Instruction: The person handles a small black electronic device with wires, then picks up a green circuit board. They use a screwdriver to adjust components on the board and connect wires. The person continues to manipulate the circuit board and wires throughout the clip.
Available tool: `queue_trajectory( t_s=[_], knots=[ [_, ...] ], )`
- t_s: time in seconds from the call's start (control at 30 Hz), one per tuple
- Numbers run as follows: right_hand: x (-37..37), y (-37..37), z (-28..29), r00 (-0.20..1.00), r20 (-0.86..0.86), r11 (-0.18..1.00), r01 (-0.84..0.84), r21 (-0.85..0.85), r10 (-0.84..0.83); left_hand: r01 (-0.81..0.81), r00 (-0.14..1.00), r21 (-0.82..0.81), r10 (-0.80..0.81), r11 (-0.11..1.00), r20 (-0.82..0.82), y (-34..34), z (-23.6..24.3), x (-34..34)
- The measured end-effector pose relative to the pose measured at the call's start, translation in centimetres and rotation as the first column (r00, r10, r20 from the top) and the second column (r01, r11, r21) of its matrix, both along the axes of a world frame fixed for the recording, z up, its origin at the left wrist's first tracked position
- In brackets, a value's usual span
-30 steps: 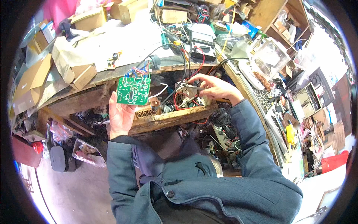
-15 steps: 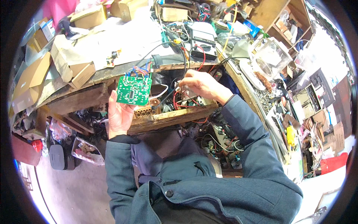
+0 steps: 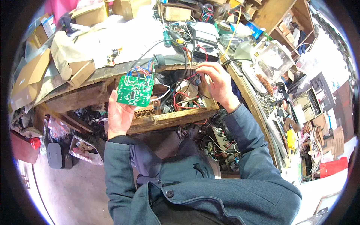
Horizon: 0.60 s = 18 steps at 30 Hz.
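Observation:
My left hand holds a green circuit board by its lower left edge, tilted so that its soldered face shows. A dark chip sits in the board's middle. Coloured wires rise from its top edge, and a white wire curves off its right side. Over the right end of an open wooden drawer is my right hand, fingers bent and thumb apart, with nothing visible in it. Red and black wires lie in the drawer below and left of it.
A meter-like instrument with red and black leads stands on the bench behind the drawer. Cardboard boxes crowd the left of the bench. Along the right, a ledge carries a clear plastic container and small parts. A carton lies on the floor.
My right hand has moved right and slightly up, away from the wires in the drawer, and its fingers have loosened. The circuit board stays nearly still in my left hand.

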State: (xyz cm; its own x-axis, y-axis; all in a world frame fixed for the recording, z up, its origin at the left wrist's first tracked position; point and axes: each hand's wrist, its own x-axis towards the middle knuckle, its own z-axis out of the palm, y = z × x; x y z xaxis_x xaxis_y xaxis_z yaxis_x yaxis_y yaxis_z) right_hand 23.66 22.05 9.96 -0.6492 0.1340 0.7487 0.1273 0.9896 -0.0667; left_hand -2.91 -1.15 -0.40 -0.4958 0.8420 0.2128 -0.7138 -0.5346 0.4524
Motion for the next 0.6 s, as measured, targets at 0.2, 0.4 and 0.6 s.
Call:
queue_trajectory(
  t_s=[0.2, 0.4, 0.6],
  knots=[
    [-0.2, 1.0, 0.1, 0.487, 0.723, 0.820, 0.538, 0.193, -0.490, 0.006, 1.000, 0.008, -0.006, 1.000, -0.006, 0.1, 0.2, 0.2],
    [-2.2, 1.0, -1.7, 0.336, 0.939, 0.948, 0.316, -0.044, -0.068, 0.006, 1.000, -0.008, -0.006, 1.000, -0.008, 0.0, 0.2, 0.1],
    [-4.2, 1.1, -3.8, 0.282, 0.953, 0.972, 0.229, 0.048, -0.113, 0.040, 0.999, 0.041, -0.042, 0.998, 0.035, -0.1, -0.5, -0.4]
  ],
)
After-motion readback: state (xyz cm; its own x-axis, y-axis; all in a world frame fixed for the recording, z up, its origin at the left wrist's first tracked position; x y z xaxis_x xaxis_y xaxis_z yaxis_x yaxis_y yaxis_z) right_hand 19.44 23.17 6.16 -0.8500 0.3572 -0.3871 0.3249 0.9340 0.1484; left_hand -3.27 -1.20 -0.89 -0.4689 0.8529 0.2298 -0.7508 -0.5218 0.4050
